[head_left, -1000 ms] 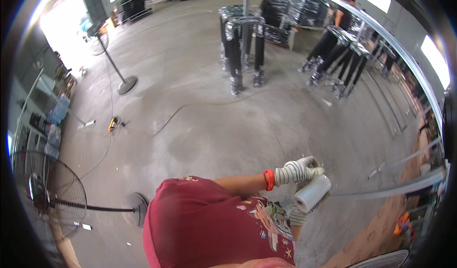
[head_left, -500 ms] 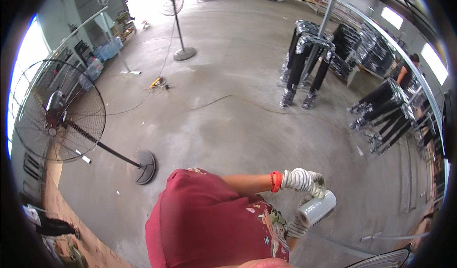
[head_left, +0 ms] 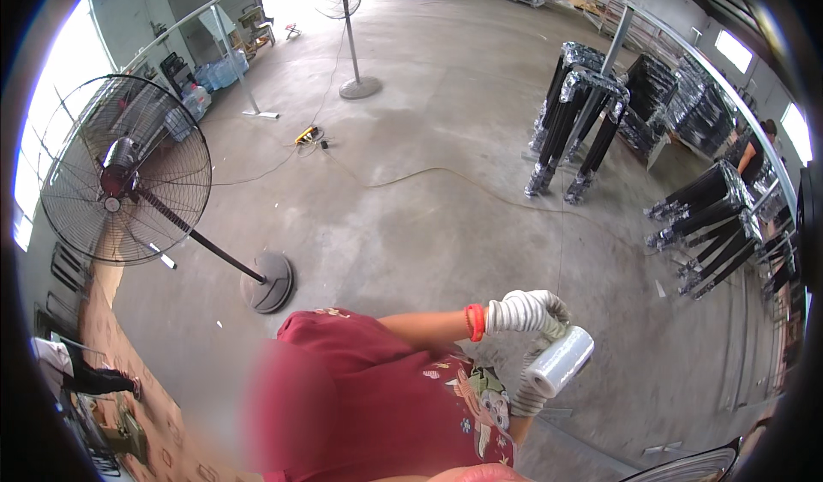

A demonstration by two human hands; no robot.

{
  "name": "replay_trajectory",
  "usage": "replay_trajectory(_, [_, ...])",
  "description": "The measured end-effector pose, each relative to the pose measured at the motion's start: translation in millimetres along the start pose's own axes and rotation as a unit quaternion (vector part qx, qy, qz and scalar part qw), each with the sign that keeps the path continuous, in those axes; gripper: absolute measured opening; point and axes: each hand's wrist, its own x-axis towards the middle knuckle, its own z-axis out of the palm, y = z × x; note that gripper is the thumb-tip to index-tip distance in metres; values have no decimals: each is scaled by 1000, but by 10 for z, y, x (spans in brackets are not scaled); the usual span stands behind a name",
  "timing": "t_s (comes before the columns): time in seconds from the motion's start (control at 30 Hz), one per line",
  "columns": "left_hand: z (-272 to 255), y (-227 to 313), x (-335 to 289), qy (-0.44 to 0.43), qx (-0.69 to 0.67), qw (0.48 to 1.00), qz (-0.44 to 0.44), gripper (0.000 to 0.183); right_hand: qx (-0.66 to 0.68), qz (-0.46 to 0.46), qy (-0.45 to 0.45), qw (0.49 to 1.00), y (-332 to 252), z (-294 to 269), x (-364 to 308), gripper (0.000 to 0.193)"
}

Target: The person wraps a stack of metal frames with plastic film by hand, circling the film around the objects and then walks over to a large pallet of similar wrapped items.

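A roll of clear stretch film [head_left: 563, 360] is held tilted in front of my body, with one end of its core showing. My left hand [head_left: 530, 312], in a pale striped knit glove with a red band at the wrist, has its fingers curled down against the roll's upper side. My right hand [head_left: 529, 393], in a similar glove, closes round the roll from behind and below. The roll hides most of its fingers.
A large stand fan [head_left: 129, 173] is at the left, another fan [head_left: 351, 45] farther off. Power cords and a yellow power strip [head_left: 306, 135] lie on the concrete floor. Film-wrapped black frames [head_left: 574, 122] stand at the right, near a metal rail [head_left: 720, 83] and another person [head_left: 756, 152].
The whole view has shifted, so the fans and frames appear farther right. Both hands and the roll sit slightly farther left and higher in the picture. The hold on the roll looks much the same.
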Motion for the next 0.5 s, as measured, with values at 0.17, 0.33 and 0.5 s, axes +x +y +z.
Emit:
replay_trajectory(0.17, [10,-42,18,-19,-92,996,0,28,7,-5,2,1000,25,22,-19,75])
replay_trajectory(0.33, [296,248,60,-28,-223,973,-59,23,16,-65,9,998,-97,72,-67,76])
replay_trajectory(0.5, [174,26,228,-82,-180,980,21,23,48,-95,-1,994,-28,216,-23,76])
